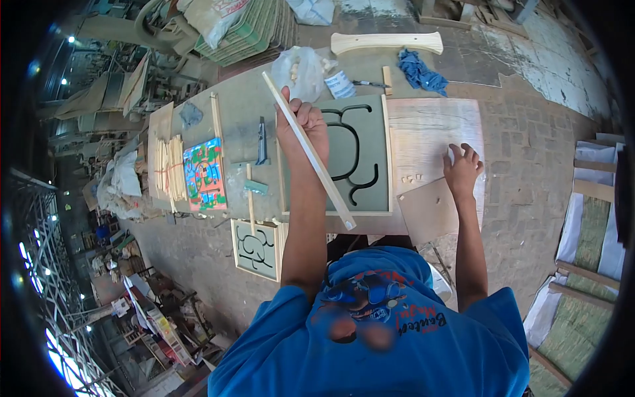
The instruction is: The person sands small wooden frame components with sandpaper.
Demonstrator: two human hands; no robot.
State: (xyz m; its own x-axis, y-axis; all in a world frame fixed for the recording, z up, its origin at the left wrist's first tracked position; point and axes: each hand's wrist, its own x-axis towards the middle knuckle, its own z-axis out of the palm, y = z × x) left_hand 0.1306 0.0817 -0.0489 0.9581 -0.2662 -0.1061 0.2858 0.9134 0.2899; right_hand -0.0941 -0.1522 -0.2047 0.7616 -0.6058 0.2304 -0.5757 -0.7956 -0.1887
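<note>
A long pale wooden strip is gripped in my left hand, fingers curled round its upper part; it slants down toward my shirt. Beneath it lies a grey-green panel with dark curved grooves and pale wooden strips along its edges. My right hand hovers over the right side of a light board, fingers bent and apart. Several tiny wood pieces lie on that board, left of this hand. A thin brown sheet overlaps the board's near edge.
Left on the table are a bundle of sticks, a colourful printed board and a blue cutter. A plastic bag, blue cloth and shaped wooden piece lie farther back. A smaller grooved panel sits below the table edge.
</note>
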